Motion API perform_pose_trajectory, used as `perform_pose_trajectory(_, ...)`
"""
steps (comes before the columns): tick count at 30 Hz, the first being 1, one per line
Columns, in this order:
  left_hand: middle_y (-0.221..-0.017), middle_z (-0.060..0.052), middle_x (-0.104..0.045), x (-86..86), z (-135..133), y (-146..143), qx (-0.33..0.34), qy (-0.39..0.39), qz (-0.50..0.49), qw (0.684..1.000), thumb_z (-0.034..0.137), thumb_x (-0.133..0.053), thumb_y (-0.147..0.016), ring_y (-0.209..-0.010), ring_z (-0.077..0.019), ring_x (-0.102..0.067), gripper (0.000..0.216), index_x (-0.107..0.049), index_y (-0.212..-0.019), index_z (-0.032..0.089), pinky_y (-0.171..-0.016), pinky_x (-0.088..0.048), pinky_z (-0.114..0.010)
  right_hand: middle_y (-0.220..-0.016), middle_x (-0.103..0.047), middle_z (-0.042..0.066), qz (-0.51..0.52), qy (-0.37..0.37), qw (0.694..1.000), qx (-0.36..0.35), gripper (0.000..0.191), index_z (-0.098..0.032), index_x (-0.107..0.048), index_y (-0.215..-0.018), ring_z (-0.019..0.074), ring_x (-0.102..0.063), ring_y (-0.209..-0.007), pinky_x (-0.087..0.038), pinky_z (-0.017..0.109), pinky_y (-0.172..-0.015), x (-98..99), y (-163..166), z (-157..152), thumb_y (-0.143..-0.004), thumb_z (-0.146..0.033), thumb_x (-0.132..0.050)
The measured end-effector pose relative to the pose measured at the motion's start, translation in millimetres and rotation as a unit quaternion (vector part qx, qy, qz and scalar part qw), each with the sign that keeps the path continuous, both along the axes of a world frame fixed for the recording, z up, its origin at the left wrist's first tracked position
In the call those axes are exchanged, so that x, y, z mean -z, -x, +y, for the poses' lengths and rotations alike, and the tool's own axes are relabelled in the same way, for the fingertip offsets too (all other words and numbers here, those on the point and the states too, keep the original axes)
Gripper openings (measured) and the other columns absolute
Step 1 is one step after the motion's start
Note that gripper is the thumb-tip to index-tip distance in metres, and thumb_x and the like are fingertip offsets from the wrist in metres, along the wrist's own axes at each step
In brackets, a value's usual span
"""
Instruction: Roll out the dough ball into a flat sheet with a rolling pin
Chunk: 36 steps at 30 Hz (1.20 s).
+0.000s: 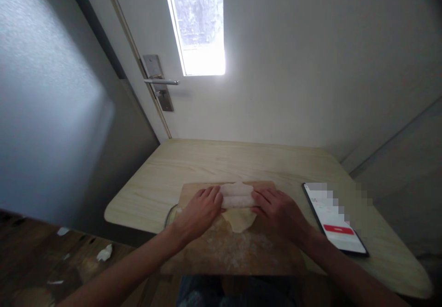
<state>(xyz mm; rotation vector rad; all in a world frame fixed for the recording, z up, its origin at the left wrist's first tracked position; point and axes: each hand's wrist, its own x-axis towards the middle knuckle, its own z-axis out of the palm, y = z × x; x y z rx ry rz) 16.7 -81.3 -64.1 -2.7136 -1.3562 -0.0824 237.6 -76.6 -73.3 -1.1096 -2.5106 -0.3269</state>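
A pale, floury roll of dough lies across the far part of a wooden board, with a lengthwise crease along it. A thin yellowish flap of dough spreads out from its near side. My left hand is closed over the left end of the roll, fingertips curled against it. At the opposite end, my right hand is closed on the roll in the same way. The palms hide both ends, so I cannot tell whether a pin is inside. Loose flour dusts the board in front.
The board rests on a light wood-grain table against a white door with a lever handle. A tablet or large phone lies right of the board. Scraps of white paper are on the floor at left.
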Motion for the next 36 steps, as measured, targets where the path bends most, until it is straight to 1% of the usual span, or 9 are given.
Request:
perform_pose_trajectory(3,-0.108,-0.011,-0.048,-2.7,4.1,9.6,-0.014,0.04,-0.044,0.998,0.034,-0.041,-0.08,-0.1,-0.0218,-0.044,0.026,-0.044,-0.095,0.013,-0.084,-0.036,-0.036,-0.082,-0.057,0.006,0.001,0.053,0.997,0.049,0.026,-0.015,-0.055,-0.082,0.0164,-0.049,-0.075,-0.038,0.028,-0.066,-8.5,4.4,8.3,-0.082,-0.03,-0.034)
perform_pose_trajectory(7,-0.115,-0.011,-0.044,-4.9,7.7,19.9,0.02,0.11,-0.101,0.989,0.037,-0.037,-0.082,-0.109,-0.0179,-0.038,0.035,-0.039,-0.106,0.013,-0.09,-0.032,-0.031,-0.078,-0.056,0.005,-0.024,0.089,0.992,0.09,0.031,-0.017,-0.055,-0.082,0.0162,-0.049,-0.072,-0.036,0.028,-0.065,-12.6,12.8,19.6,-0.083,-0.034,-0.029)
perform_pose_trajectory(11,-0.126,-0.016,-0.034,-4.0,14.1,25.2,0.02,0.153,-0.094,0.984,0.046,-0.038,-0.078,-0.118,-0.021,-0.029,0.053,-0.03,-0.118,0.012,-0.094,-0.028,-0.034,-0.092,-0.058,0.007,-0.031,0.098,0.988,0.114,0.035,-0.017,-0.054,-0.095,0.0186,-0.049,-0.086,-0.033,0.032,-0.075,-6.5,15.8,23.0,-0.084,-0.034,-0.026)
perform_pose_trajectory(15,-0.128,-0.017,-0.031,1.3,22.9,23.8,-0.039,0.146,-0.067,0.986,0.059,-0.039,-0.071,-0.119,-0.0294,-0.024,0.068,-0.025,-0.123,0.017,-0.093,-0.023,-0.046,-0.11,-0.053,0.01,-0.031,0.14,0.978,0.152,0.044,-0.012,-0.047,-0.112,0.0199,-0.045,-0.1,-0.03,0.034,-0.084,3.5,14.1,25.5,-0.084,-0.035,-0.021)
perform_pose_trajectory(17,-0.128,-0.016,-0.032,3.4,26.1,21.9,-0.051,0.149,-0.063,0.985,0.062,-0.038,-0.069,-0.119,-0.0305,-0.024,0.071,-0.026,-0.123,0.017,-0.093,-0.022,-0.048,-0.114,-0.051,0.01,-0.033,0.163,0.973,0.161,0.046,-0.011,-0.044,-0.115,0.0209,-0.043,-0.104,-0.027,0.036,-0.087,6.1,13.4,28.2,-0.084,-0.037,-0.021)
perform_pose_trajectory(21,-0.124,-0.014,-0.037,3.7,27.7,20.0,-0.035,0.153,-0.073,0.985,0.061,-0.038,-0.069,-0.116,-0.0274,-0.03,0.069,-0.028,-0.122,0.017,-0.093,-0.023,-0.045,-0.112,-0.051,0.011,-0.042,0.199,0.968,0.15,0.049,-0.01,-0.045,-0.114,0.0214,-0.045,-0.101,-0.028,0.036,-0.087,3.7,13.3,35.0,-0.083,-0.04,-0.02)
perform_pose_trajectory(26,-0.116,-0.011,-0.043,2.1,25.4,19.9,-0.022,0.127,-0.094,0.987,0.058,-0.041,-0.07,-0.107,-0.025,-0.039,0.065,-0.029,-0.121,0.02,-0.09,-0.027,-0.043,-0.098,-0.056,0.011,-0.048,0.216,0.967,0.124,0.046,-0.012,-0.052,-0.103,0.0189,-0.05,-0.088,-0.034,0.032,-0.08,-1.5,13.9,41.6,-0.082,-0.041,-0.023)
perform_pose_trajectory(30,-0.113,-0.01,-0.044,2.7,24.0,18.8,-0.031,0.122,-0.094,0.988,0.057,-0.043,-0.069,-0.105,-0.0249,-0.039,0.064,-0.031,-0.119,0.019,-0.093,-0.023,-0.045,-0.093,-0.056,0.012,-0.04,0.202,0.973,0.108,0.044,-0.011,-0.054,-0.098,0.019,-0.05,-0.087,-0.035,0.032,-0.077,-0.2,13.6,42.1,-0.082,-0.04,-0.025)
perform_pose_trajectory(36,-0.115,-0.01,-0.041,4.9,23.6,19.4,-0.038,0.128,-0.097,0.986,0.054,-0.047,-0.067,-0.107,-0.0255,-0.037,0.065,-0.03,-0.119,0.019,-0.092,-0.025,-0.042,-0.095,-0.057,0.012,-0.034,0.16,0.981,0.107,0.044,-0.011,-0.054,-0.1,0.0205,-0.049,-0.09,-0.035,0.036,-0.08,5.3,13.1,40.0,-0.081,-0.041,-0.028)
